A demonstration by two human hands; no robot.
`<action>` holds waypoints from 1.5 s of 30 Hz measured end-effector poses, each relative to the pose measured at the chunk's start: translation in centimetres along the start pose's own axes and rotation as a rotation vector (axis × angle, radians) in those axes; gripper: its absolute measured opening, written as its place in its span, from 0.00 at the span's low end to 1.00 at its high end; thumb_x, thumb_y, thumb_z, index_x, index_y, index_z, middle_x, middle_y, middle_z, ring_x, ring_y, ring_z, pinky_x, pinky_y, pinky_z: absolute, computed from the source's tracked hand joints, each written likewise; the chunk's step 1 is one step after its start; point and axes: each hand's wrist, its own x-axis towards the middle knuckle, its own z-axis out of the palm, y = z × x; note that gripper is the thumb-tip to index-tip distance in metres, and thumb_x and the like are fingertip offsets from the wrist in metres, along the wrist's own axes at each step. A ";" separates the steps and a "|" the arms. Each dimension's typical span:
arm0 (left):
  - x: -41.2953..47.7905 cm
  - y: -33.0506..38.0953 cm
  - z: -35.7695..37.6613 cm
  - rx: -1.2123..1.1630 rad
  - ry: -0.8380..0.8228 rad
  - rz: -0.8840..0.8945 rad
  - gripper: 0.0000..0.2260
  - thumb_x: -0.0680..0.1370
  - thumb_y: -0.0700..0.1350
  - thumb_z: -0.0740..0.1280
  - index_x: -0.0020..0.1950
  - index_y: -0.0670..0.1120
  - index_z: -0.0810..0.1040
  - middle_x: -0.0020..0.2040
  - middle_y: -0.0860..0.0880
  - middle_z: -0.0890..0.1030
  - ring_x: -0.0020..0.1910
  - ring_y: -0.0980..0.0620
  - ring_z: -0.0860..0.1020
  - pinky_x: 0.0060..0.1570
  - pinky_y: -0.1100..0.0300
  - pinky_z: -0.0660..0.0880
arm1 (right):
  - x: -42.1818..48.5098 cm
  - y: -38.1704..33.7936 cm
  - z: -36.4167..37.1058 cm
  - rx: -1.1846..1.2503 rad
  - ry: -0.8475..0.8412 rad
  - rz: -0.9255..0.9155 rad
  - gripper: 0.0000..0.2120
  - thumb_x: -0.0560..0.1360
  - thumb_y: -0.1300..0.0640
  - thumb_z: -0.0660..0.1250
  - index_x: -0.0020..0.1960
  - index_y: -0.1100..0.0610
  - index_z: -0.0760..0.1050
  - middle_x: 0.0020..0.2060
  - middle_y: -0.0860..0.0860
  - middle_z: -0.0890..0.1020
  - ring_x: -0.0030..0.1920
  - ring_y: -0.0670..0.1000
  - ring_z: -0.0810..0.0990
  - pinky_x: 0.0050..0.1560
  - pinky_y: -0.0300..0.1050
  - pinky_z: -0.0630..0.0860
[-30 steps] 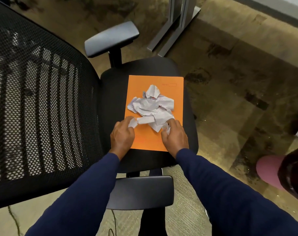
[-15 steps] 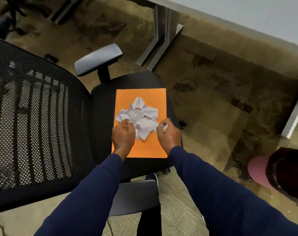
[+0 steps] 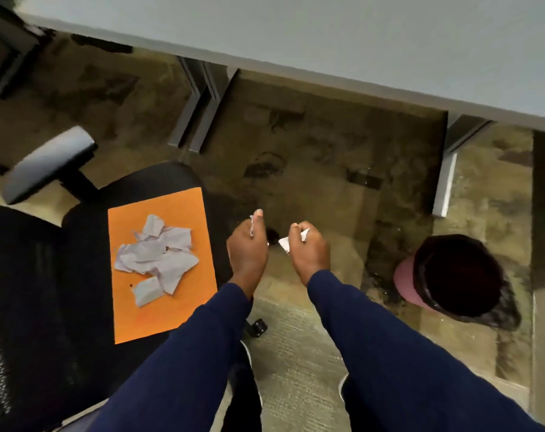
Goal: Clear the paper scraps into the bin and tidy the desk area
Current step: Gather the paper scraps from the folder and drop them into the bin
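Observation:
A pile of crumpled white paper scraps (image 3: 157,257) lies on an orange folder (image 3: 184,310) on the black chair seat (image 3: 152,179). My left hand (image 3: 248,251) is closed around a small white scrap, over the floor just right of the seat. My right hand (image 3: 308,249) is closed on another white scrap beside it. A pink bin (image 3: 403,283) with a dark liner stands on the carpet to the right of both hands.
The grey desk top (image 3: 327,35) spans the top of the view, with its legs (image 3: 199,107) behind the chair and at the right (image 3: 446,179). The chair's mesh back (image 3: 12,307) and armrest (image 3: 46,163) fill the left side.
Both hands have lifted off the folder, each with a scrap, and moved right over the floor toward the bin. The view has swung right, bringing the desk and the bin into sight.

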 end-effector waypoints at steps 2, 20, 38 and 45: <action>-1.1 1.9 4.0 -0.048 -0.037 -0.001 0.26 0.84 0.58 0.57 0.32 0.43 0.67 0.28 0.52 0.71 0.29 0.59 0.70 0.31 0.64 0.65 | 1.7 2.0 -3.7 -0.004 0.074 0.015 0.17 0.82 0.49 0.59 0.35 0.50 0.69 0.28 0.47 0.74 0.31 0.48 0.72 0.30 0.44 0.63; -13.4 11.2 34.3 0.056 -0.456 0.192 0.20 0.84 0.59 0.56 0.35 0.52 0.70 0.33 0.55 0.76 0.32 0.57 0.74 0.33 0.58 0.68 | 9.3 22.8 -29.1 -0.028 0.494 0.243 0.19 0.83 0.44 0.57 0.37 0.53 0.68 0.29 0.47 0.74 0.30 0.44 0.72 0.27 0.33 0.62; -18.4 5.0 52.1 0.454 -0.751 0.320 0.34 0.84 0.63 0.44 0.44 0.41 0.80 0.38 0.41 0.83 0.41 0.41 0.82 0.44 0.51 0.76 | 16.4 40.2 -33.3 -0.149 0.553 0.402 0.23 0.82 0.39 0.55 0.52 0.58 0.75 0.43 0.59 0.84 0.45 0.64 0.81 0.39 0.49 0.71; -18.4 1.7 57.4 0.436 -0.749 0.398 0.26 0.84 0.61 0.50 0.74 0.45 0.67 0.69 0.39 0.73 0.66 0.38 0.74 0.65 0.48 0.72 | 19.2 44.9 -32.4 -0.206 0.582 0.360 0.21 0.83 0.41 0.56 0.58 0.57 0.75 0.44 0.60 0.84 0.45 0.64 0.83 0.38 0.46 0.67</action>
